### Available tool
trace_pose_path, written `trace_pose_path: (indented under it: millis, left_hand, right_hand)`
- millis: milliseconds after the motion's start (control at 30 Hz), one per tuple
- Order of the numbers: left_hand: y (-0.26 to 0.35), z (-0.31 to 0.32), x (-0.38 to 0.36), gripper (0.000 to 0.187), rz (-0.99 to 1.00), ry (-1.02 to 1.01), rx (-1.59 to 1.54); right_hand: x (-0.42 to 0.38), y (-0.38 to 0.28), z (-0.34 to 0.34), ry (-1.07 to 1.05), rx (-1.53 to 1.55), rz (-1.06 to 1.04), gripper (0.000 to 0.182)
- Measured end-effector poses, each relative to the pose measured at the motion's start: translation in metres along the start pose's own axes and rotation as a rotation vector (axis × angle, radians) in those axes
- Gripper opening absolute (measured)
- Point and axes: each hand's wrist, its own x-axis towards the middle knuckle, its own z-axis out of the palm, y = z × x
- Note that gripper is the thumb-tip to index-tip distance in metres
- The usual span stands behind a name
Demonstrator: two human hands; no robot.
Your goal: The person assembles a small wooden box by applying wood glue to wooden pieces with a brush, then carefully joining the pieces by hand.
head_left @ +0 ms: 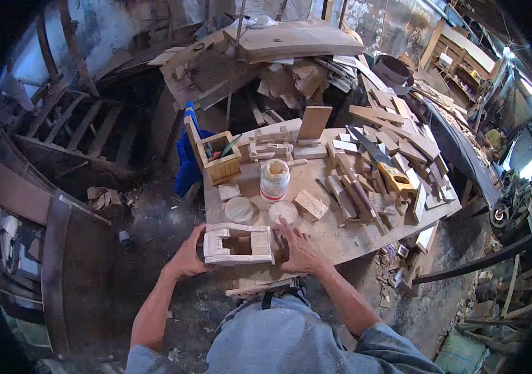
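Note:
A small pale wooden frame point(237, 257), with an opening in its middle, sits at the near edge of the workbench point(334, 246). My left hand point(186, 254) grips its left end. Fingers spread, my right hand point(298, 250) is beside its right end; whether it touches the frame is not clear. Just beyond lie two round wooden discs, one on the left point(238, 210) and one on the right point(283, 212), close to my right fingertips. Behind them stands an open white jar point(275, 181). A wooden block point(311, 205) rests right of the discs.
A handsaw with a yellow handle point(397, 179) lies on piled wood offcuts point(356, 199) at the right. A wooden box with tools point(223, 167) stands at the bench's left edge, by a blue plastic object point(187, 159). Another person point(495, 140) is far right.

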Motion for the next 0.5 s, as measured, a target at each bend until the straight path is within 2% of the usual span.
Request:
trace_pose_path:
  millis: [267,500]
  left_hand:
    - [-0.013,0.002,0.002,0.120,-0.005,-0.004,0.016]
    - [0.008,-0.001,0.002,0.119,-0.057,-0.015,0.075]
  right_hand:
    - [0.001,0.003,-0.001,-0.002,-0.005,-0.055,0.135]
    - [0.005,0.015,0.003,-0.028,-0.002,-0.071,0.142]
